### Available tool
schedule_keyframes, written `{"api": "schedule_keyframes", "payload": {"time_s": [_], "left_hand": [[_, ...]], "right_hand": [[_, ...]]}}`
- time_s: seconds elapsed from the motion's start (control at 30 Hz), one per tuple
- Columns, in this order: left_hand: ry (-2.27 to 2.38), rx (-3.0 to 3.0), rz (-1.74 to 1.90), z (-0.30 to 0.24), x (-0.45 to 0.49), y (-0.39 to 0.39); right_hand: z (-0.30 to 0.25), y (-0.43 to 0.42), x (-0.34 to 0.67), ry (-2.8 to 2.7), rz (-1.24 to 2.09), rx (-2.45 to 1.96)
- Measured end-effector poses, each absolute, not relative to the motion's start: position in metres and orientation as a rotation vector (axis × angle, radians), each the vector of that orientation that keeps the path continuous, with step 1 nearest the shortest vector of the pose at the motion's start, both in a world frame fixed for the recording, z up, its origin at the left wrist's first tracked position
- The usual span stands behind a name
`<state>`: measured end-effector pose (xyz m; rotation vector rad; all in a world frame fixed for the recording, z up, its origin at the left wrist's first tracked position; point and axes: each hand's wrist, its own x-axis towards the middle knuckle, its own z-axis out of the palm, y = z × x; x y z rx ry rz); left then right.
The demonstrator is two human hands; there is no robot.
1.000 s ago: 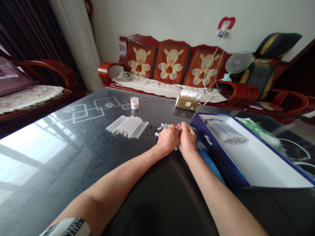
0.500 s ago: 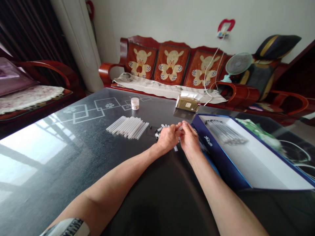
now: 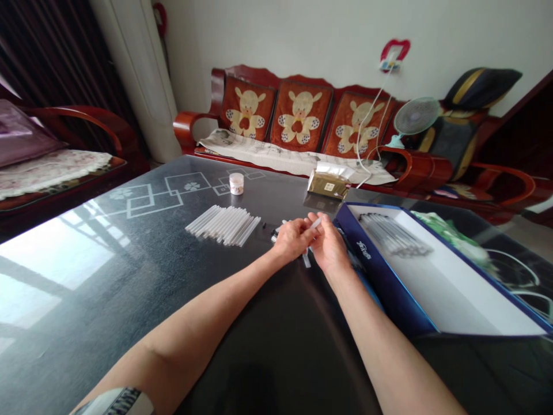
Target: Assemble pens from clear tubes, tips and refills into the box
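Observation:
My left hand [image 3: 292, 238] pinches a short whitish tube [image 3: 317, 222] above the table, its thumb pointing right. My right hand [image 3: 330, 245] meets it from the other side, palm partly turned up and fingers curled round the same tube. Below and behind the hands lie small white and black pieces, mostly hidden; one short pale piece [image 3: 306, 259] shows under the wrists. To the left, a row of long white tubes [image 3: 222, 225] lies side by side. A tiny black piece [image 3: 264, 225] sits between that row and my left hand.
A blue box [image 3: 389, 282] with a white inside stands at the right, holding several clear pens [image 3: 393, 233] with dark tips. Behind are a small white tub [image 3: 236, 183] and a tissue pack [image 3: 328, 183]. A green-white bag [image 3: 453, 239] lies beyond the box.
My right hand has opened somewhat and turned its palm upward, so more of the short tube shows. My left hand has shifted slightly left. The row of tubes stays put.

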<state>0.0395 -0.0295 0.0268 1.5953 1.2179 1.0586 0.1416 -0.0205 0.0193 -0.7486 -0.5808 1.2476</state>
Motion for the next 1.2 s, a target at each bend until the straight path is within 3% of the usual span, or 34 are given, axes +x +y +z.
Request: {"api": "schedule_keyframes", "payload": {"time_s": [0.1, 0.23, 0.53, 0.67, 0.8, 1.2], "left_hand": [[1.554, 1.997, 1.042, 0.022, 0.040, -0.034], [1.610, 2.237, 0.935, 0.022, 0.040, -0.038], [1.036, 1.186, 0.892, 0.030, 0.037, -0.023], [1.024, 1.152, 1.175, 0.023, 0.031, -0.015], [1.037, 1.146, 1.239, 0.018, 0.027, -0.010], [1.100, 1.136, 1.259, 0.018, 0.027, -0.004]], "right_hand": [[0.013, -0.019, 0.139, -0.559, 1.183, -0.756], [0.013, -0.021, 0.135, -0.501, 1.132, -0.787], [0.023, -0.009, 0.174, -0.563, 0.942, -0.836], [-0.001, -0.010, 0.180, -1.027, 0.543, -1.156], [-0.018, -0.014, 0.176, -1.465, 0.196, -1.316], [-0.019, -0.006, 0.175, -1.652, 0.065, -1.413]]}}
